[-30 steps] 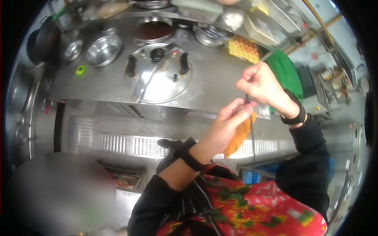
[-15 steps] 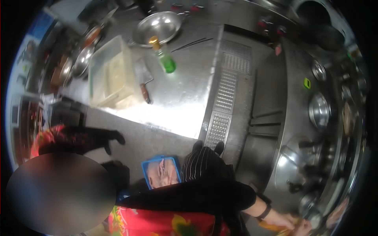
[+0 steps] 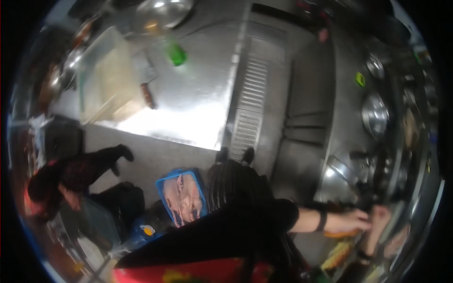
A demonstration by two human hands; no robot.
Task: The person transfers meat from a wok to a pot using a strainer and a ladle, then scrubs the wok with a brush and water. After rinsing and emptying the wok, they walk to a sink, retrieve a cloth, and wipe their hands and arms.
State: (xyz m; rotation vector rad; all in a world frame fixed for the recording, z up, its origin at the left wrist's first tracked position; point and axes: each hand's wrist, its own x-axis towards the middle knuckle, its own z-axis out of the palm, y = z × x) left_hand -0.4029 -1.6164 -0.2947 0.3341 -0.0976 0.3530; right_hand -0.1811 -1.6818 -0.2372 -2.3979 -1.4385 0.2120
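Note:
At the lower right, my left hand reaches across in a black sleeve, a dark band at the wrist. Its bent fingers come together against my right hand, which is raised and seems curled, though blurred. I cannot tell what, if anything, is between them. An orange thing shows just under my left hand, with a yellow patterned packet lower down. To the right of my hands runs a steel counter.
A blue crate of plucked poultry stands on the floor by my feet. Another person bends at the left. The steel table carries a translucent tub, a cleaver, a green bottle and a pan.
My view has turned, so the table shifts up and left. My hands appear higher in view, still close together. The other person has moved away leftward, uncovering a blue container with a yellow cap.

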